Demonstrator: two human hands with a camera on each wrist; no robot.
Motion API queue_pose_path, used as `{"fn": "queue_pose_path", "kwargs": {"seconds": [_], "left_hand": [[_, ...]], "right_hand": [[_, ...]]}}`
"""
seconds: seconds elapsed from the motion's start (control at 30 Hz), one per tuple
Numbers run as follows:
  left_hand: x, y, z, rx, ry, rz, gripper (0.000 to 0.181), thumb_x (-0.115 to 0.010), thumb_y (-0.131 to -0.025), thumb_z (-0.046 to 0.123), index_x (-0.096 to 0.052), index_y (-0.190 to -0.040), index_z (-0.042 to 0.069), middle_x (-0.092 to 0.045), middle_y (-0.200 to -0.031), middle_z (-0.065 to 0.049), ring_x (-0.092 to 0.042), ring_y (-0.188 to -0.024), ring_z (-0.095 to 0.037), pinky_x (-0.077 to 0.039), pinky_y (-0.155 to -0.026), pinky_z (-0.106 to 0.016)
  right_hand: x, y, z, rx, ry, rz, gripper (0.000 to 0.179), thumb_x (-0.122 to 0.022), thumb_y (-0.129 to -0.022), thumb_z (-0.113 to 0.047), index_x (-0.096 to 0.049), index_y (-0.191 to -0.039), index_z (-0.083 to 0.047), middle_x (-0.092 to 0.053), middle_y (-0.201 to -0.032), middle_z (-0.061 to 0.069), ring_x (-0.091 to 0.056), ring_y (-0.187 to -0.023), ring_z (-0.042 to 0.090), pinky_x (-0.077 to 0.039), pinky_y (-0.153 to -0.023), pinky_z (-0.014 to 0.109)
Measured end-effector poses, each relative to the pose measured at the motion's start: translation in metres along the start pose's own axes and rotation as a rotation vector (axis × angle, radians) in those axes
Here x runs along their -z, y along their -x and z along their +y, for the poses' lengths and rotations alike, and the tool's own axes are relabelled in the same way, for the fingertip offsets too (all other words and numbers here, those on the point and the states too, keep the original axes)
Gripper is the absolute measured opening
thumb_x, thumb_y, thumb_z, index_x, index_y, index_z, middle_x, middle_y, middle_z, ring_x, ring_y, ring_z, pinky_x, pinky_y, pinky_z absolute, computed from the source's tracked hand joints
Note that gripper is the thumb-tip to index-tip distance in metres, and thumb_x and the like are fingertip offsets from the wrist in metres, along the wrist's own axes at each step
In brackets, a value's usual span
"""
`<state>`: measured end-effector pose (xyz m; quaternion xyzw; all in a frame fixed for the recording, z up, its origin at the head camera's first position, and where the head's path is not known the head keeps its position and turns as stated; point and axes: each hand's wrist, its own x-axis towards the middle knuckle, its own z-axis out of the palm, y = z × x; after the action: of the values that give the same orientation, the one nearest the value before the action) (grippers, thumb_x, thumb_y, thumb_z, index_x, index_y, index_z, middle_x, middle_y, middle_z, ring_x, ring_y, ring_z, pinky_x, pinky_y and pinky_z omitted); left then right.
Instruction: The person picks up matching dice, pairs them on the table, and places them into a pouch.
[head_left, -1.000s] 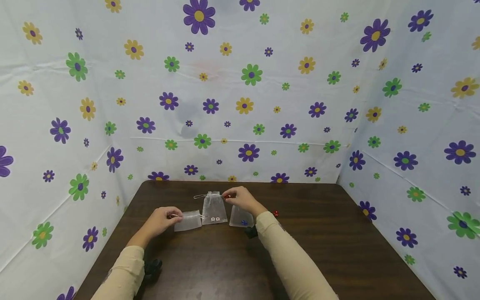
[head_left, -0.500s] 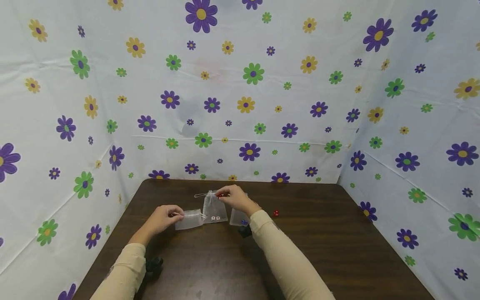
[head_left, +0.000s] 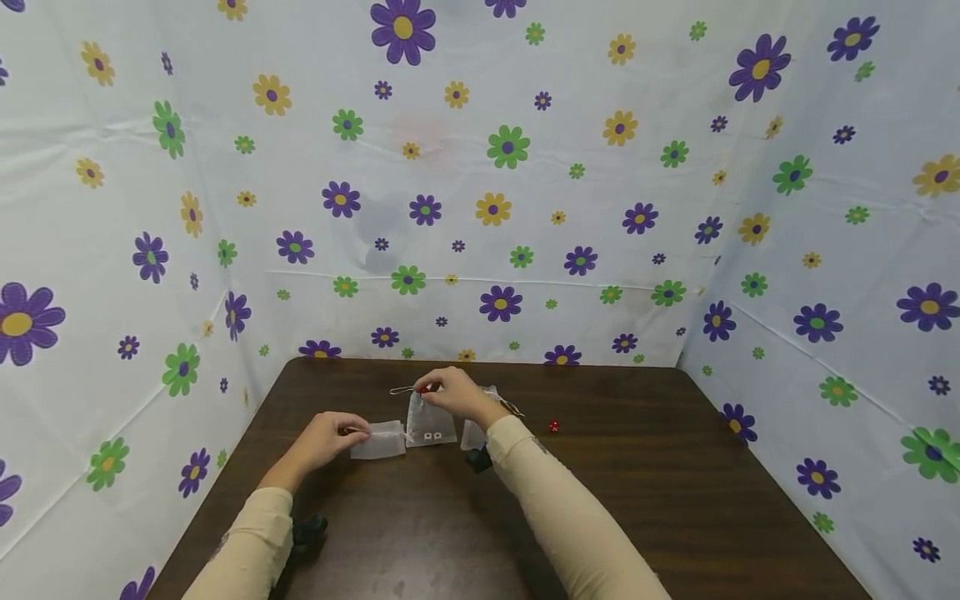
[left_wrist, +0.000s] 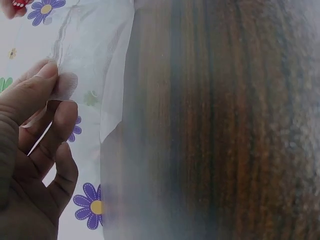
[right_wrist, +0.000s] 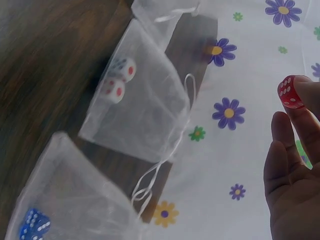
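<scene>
My left hand [head_left: 327, 437] pinches the mouth edge of a sheer white drawstring pouch [head_left: 378, 442] at the left; nothing shows inside it. Thumb and fingers grip its fabric [left_wrist: 85, 65] in the left wrist view. My right hand [head_left: 453, 393] holds a red die [right_wrist: 290, 92] with white dots between thumb and fingertips, above the top of the middle pouch [head_left: 438, 423]. Two white dice [right_wrist: 117, 82] lie inside that middle pouch. The right-hand pouch [right_wrist: 70, 195] contains blue dice [right_wrist: 35, 225] and is partly hidden behind my right arm in the head view.
Another red die [head_left: 553, 426] lies on the brown wooden table [head_left: 637, 483], right of the pouches. White drawstrings [right_wrist: 150, 182] trail from the pouch mouths. Flower-patterned cloth [head_left: 480, 183] surrounds the table at the back and sides.
My right hand has moved left with the red die, from above the right pouch's side to over the middle pouch's top. My left hand keeps its pinch on the left pouch.
</scene>
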<state>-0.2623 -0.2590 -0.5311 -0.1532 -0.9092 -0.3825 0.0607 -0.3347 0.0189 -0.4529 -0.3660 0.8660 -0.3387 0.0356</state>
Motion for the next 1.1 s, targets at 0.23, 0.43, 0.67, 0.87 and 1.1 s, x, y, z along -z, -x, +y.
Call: {"fn": "queue_pose_path", "kwargs": {"seconds": [0.23, 0.43, 0.67, 0.87, 1.1], "left_hand": [[0.0, 0.001, 0.001, -0.037, 0.012, -0.006, 0.006, -0.074, -0.093, 0.01, -0.079, -0.096, 0.01, -0.076, -0.095, -0.004, -0.067, -0.082, -0.015, -0.055, -0.072, -0.028], [0.001, 0.0, 0.002, -0.051, 0.011, 0.003, 0.007, -0.074, -0.092, 0.007, -0.08, -0.095, 0.01, -0.076, -0.095, -0.005, -0.067, -0.082, -0.013, -0.055, -0.071, -0.027], [0.002, 0.0, 0.003, -0.077, -0.002, 0.004, 0.007, -0.074, -0.092, 0.009, -0.08, -0.095, 0.009, -0.077, -0.095, -0.005, -0.069, -0.084, -0.017, -0.055, -0.072, -0.028], [0.0, 0.0, 0.004, -0.088, -0.006, 0.003, 0.007, -0.075, -0.092, 0.009, -0.08, -0.096, 0.01, -0.077, -0.095, -0.005, -0.07, -0.086, -0.017, -0.057, -0.074, -0.031], [-0.001, 0.0, 0.004, -0.086, -0.002, 0.016, 0.008, -0.075, -0.091, 0.007, -0.081, -0.095, 0.01, -0.077, -0.095, -0.004, -0.071, -0.086, -0.016, -0.058, -0.074, -0.032]], "right_hand": [[-0.009, -0.006, -0.011, 0.014, 0.015, -0.026, 0.017, -0.067, -0.099, -0.009, -0.076, -0.113, -0.012, -0.072, -0.104, 0.002, -0.062, -0.094, 0.015, -0.049, -0.074, 0.021], [-0.01, -0.005, -0.016, 0.028, 0.032, -0.046, 0.017, -0.068, -0.098, -0.008, -0.075, -0.113, -0.012, -0.071, -0.104, 0.002, -0.063, -0.095, 0.019, -0.05, -0.075, 0.021], [-0.014, -0.007, -0.022, 0.066, 0.071, -0.059, 0.017, -0.069, -0.097, -0.008, -0.074, -0.113, -0.011, -0.071, -0.101, -0.001, -0.063, -0.091, 0.009, -0.05, -0.079, 0.02], [-0.023, -0.01, -0.027, 0.064, 0.078, -0.072, 0.019, -0.069, -0.097, -0.007, -0.074, -0.115, -0.01, -0.074, -0.106, 0.001, -0.065, -0.091, 0.005, -0.051, -0.081, 0.018], [-0.029, -0.013, -0.032, 0.044, 0.091, -0.09, 0.019, -0.068, -0.098, -0.008, -0.074, -0.116, -0.011, -0.074, -0.105, -0.001, -0.066, -0.091, 0.005, -0.052, -0.082, 0.018]]}}
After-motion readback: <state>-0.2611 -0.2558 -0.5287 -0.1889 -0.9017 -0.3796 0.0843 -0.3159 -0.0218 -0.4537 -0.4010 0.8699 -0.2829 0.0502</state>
